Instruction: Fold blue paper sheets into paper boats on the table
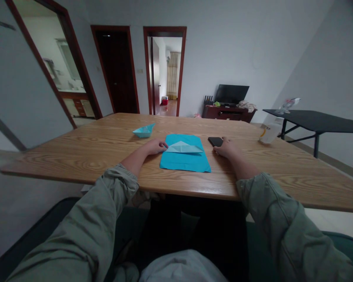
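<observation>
On the wooden table point(100, 139), right in front: a bright blue sheet point(184, 163), lying flat, with a long pale folded paper point(182, 147) across its middle. At the left tip of the folded paper, a left hand point(155, 146), with bent fingers. Too small to tell whether pinching that tip or just touching it. To the right of the sheet, a right hand point(228, 149), with fingers curved by the right end of a flat black phone point(214, 141). Hard to tell whether gripping the phone or only resting on it.

Could crush the thin tip of the folded paper by squeezing too hard with the left hand. Could tear it, too, with a quick tug. Could bump the phone into the sheet and push it crooked with a careless sweep of the right hand.

Farther in, past the left hand, a little paper boat point(144, 131), apart from the sheet. Maybe easy to tip over with a long reach on that side. Near the right edge of the table, a see-through cup point(269, 135) with a bit of yellow. Maybe in the way of a wide swing to the right. Beyond: a black table point(320, 119), a TV point(231, 94) and a dark door point(116, 70), too far off to block anything.
</observation>
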Motion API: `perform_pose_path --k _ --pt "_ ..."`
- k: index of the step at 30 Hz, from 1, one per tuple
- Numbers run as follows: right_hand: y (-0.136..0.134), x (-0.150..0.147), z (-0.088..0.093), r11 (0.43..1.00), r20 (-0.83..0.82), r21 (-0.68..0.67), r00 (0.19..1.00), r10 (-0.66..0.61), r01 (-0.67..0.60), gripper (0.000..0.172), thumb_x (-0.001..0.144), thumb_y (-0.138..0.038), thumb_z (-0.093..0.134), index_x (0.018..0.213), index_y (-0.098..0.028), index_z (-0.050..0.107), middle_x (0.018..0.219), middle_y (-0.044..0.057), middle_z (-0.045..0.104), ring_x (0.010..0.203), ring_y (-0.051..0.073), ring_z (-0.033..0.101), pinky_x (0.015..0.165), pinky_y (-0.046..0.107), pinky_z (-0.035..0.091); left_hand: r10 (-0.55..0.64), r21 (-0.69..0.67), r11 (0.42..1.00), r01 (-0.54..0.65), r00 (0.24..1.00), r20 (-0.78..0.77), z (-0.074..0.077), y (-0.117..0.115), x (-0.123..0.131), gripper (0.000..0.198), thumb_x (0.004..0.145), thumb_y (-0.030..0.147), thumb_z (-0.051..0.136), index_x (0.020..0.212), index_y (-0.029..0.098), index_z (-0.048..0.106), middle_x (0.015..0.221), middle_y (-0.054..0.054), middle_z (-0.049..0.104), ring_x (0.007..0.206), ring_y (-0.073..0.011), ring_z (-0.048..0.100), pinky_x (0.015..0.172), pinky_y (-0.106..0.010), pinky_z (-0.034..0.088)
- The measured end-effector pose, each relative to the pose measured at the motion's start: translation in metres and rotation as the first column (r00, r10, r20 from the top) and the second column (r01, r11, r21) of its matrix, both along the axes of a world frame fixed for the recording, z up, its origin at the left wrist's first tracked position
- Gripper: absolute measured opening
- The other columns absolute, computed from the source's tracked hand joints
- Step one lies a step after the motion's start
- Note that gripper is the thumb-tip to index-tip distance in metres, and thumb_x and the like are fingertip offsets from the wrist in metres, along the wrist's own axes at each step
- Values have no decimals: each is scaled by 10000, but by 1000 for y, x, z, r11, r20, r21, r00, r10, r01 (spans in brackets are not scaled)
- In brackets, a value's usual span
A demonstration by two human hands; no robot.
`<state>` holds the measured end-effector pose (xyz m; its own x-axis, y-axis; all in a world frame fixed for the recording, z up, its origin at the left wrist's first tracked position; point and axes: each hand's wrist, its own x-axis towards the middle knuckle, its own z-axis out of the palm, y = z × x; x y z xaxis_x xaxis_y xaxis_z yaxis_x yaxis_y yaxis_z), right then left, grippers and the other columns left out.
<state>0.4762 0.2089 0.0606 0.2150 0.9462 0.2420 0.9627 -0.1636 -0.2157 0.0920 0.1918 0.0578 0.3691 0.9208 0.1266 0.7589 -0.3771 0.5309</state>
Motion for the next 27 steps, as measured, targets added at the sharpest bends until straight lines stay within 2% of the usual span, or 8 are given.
perform_pose_path --k 6,9,11,14,17,20,24,27 --pt "0 23 1 998 -38 3 997 -61 62 778 728 -461 660 1395 -147 414 1237 223 549 1125 362 546 886 455 450 5 4 1000 -5 1000 -3 0 -1 0 384 725 398 616 1030 199 737 772 -9 649 670 -131 543 605 -226 377" --pt "-6 23 8 996 -6 74 999 -54 55 676 767 -431 634 1369 -173 467 1280 214 537 1166 380 513 924 512 420 6 10 1000 -6 1000 -27 1 0 2 394 738 409 616 1052 207 739 784 -10 661 670 -133 551 610 -230 376" --pt "-13 9 15 966 65 258 998 10 -26 512 857 -395 533 1326 -191 521 1374 190 481 1259 376 433 1001 554 347 -2 16 1000 3 999 -40 1 0 6 398 751 409 607 1070 209 738 795 -15 677 674 -139 556 608 -235 372" --pt "-29 -31 25 843 220 425 941 257 -329 399 939 -344 412 1265 -189 582 1481 122 397 1397 310 281 1121 514 209 -18 38 999 20 999 -48 2 2 12 377 759 390 603 1063 216 744 815 -18 697 692 -146 564 611 -236 372" --pt "-42 -78 27 749 287 279 796 532 -601 415 974 -351 356 1285 -203 586 1471 91 432 1408 270 295 1166 486 123 -20 49 999 22 999 -42 1 4 18 361 752 378 612 1047 220 749 828 -14 711 703 -147 570 621 -230 382" --pt "-45 -110 16 684 207 36 675 708 -729 479 982 -419 334 1361 -197 527 1481 89 426 1416 270 294 1173 462 151 -18 44 999 19 999 -32 0 6 19 365 754 382 614 1048 214 750 846 -18 726 717 -153 580 634 -230 396" --pt "-36 -115 -5 751 71 -201 756 651 -629 722 947 -582 321 1503 -123 287 1558 158 242 1446 326 193 1166 479 184 -16 43 999 18 999 -41 -1 7 14 356 750 384 626 1038 219 757 885 -32 743 744 -173 605 648 -244 407" --pt "-28 -105 -15 787 54 -282 810 584 -549 803 934 -640 272 1518 -91 220 1573 189 153 1456 339 134 1166 498 159 18 19 1000 -17 998 -52 -1 5 7 331 737 412 643 983 231 773 890 -30 750 741 -181 615 644 -254 401"
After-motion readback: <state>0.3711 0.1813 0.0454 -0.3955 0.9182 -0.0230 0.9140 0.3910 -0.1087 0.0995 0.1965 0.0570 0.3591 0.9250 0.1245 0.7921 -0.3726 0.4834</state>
